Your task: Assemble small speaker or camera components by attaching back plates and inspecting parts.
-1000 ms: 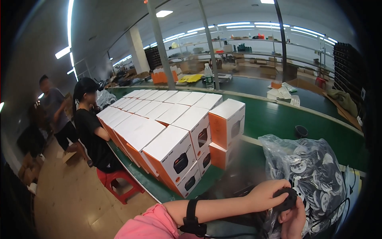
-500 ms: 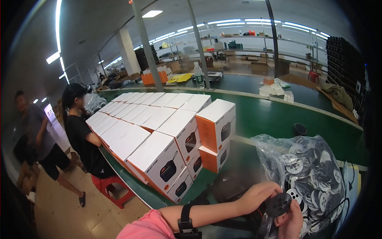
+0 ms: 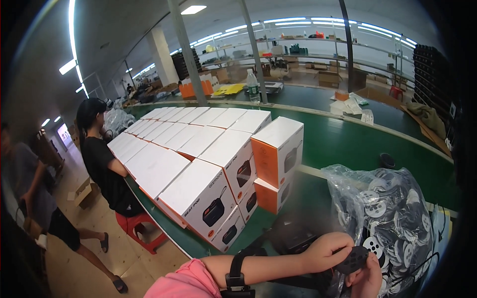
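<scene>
A small black round disc (image 3: 352, 260) with several holes sits between my two hands at the lower right. My left hand (image 3: 329, 252) reaches over from the left and pinches the disc's upper left edge. On its lower right side, my right hand (image 3: 368, 276) grips it with thumb and fingers. Beside the hands lies a clear plastic bag (image 3: 343, 193) full of white and black discs; a white disc (image 3: 371, 245) with dark holes shows just behind my right hand. A dark, blurred object (image 3: 293, 233) rests left of the bag, partly behind my left forearm.
Rows of white and orange boxes (image 3: 196, 191) cover the green table (image 3: 328, 141) at centre left. A black cup-like part (image 3: 387, 160) lies beyond the bag. A seated person (image 3: 102, 164) works at the left; another person (image 3: 35, 188) walks behind. A water bottle (image 3: 253, 85) stands further back.
The disc is tilted more edge-on between my hands. My view has shifted slightly. The walking person at the left has moved nearer.
</scene>
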